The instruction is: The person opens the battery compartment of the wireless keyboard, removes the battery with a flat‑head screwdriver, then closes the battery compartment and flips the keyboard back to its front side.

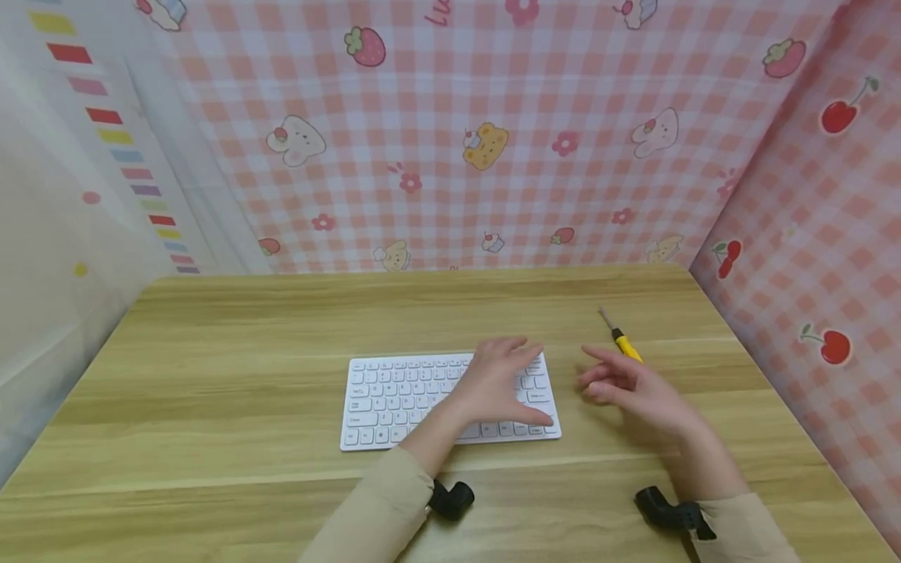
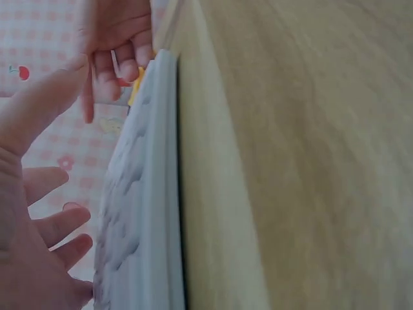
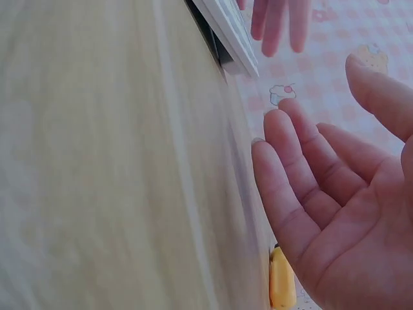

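A white keyboard lies flat on the wooden table. My left hand is over its right half, thumb and fingers spread apart, hiding many keys; the thumb tip overlaps the lower right corner. To the right of the keyboard, my right hand hovers with loosely bent fingers and nothing in them. Just beyond it lies a screwdriver with a yellow and black handle, its shaft pointing away and the handle's end hidden behind the hand. In the right wrist view the yellow handle shows below the palm.
The wooden table runs back to a pink checked cloth hung behind it. Another checked cloth hangs along the right side, and a pale curtain along the left. Black wrist mounts sit at both sleeves.
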`<control>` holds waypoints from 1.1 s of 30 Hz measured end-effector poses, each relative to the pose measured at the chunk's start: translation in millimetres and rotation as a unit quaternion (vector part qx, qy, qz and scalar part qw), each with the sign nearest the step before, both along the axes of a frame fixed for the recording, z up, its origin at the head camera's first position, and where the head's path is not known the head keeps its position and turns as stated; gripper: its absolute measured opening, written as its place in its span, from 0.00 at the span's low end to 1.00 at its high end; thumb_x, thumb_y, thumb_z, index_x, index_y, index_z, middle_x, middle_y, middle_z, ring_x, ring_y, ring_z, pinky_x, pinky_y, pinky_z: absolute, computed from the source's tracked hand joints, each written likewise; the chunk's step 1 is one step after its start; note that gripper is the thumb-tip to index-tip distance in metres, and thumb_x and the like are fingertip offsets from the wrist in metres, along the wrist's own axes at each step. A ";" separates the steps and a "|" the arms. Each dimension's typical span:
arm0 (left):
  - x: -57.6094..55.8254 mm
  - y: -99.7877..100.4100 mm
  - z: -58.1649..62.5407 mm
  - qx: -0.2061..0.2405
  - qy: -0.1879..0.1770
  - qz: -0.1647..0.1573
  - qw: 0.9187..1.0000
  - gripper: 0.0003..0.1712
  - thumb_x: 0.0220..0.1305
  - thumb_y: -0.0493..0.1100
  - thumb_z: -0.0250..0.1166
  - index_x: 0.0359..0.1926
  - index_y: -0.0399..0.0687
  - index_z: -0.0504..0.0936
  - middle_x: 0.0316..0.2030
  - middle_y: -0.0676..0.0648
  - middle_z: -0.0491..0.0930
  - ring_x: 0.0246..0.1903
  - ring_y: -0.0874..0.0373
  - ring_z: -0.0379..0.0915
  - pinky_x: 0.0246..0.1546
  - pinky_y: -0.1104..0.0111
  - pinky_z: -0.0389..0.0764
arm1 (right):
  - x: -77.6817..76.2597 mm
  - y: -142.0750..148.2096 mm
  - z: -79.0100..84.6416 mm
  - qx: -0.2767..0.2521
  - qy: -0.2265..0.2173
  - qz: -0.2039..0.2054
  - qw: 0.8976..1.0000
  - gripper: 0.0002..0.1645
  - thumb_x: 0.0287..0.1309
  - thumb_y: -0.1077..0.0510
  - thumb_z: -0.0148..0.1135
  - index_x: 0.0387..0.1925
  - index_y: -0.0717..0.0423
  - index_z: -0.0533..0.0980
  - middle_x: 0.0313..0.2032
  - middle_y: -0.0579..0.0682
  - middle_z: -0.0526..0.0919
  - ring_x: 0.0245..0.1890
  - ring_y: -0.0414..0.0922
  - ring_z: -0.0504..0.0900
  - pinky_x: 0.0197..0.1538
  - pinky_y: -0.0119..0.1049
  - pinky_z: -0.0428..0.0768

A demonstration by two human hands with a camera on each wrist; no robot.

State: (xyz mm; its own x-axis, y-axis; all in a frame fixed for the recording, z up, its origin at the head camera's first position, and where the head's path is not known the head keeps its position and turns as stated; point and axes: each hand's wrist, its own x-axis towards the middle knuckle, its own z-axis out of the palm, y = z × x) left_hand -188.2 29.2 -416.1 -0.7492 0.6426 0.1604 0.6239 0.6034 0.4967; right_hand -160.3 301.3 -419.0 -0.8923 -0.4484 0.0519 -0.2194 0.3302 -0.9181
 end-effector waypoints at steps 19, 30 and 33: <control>4.6 23.3 -11.6 -0.181 0.085 0.000 0.980 0.64 0.32 0.78 0.74 0.72 0.58 0.68 0.74 0.42 0.56 0.72 0.47 0.49 0.74 0.53 0.43 | 1.0 -0.9 1.4 -0.014 0.004 -0.012 1.000 0.35 0.70 0.66 0.55 0.71 0.74 0.54 0.50 0.72 0.77 0.46 0.38 0.82 0.47 0.35 0.83; 5.6 22.4 -4.1 -0.160 0.101 -0.008 0.982 0.60 0.34 0.74 0.75 0.70 0.54 0.72 0.70 0.41 0.62 0.68 0.45 0.56 0.71 0.58 0.55 | 2.4 -1.9 1.0 -0.014 0.025 -0.050 0.998 0.33 0.71 0.64 0.55 0.71 0.71 0.57 0.49 0.66 0.79 0.47 0.37 0.82 0.49 0.29 0.80; 4.6 19.7 9.2 -0.147 0.105 -0.015 0.983 0.60 0.35 0.74 0.74 0.70 0.53 0.71 0.70 0.40 0.61 0.67 0.44 0.57 0.69 0.59 0.58 | 4.1 -2.6 2.1 -0.033 0.039 -0.073 0.996 0.31 0.71 0.63 0.55 0.71 0.67 0.61 0.49 0.59 0.81 0.48 0.36 0.81 0.51 0.27 0.78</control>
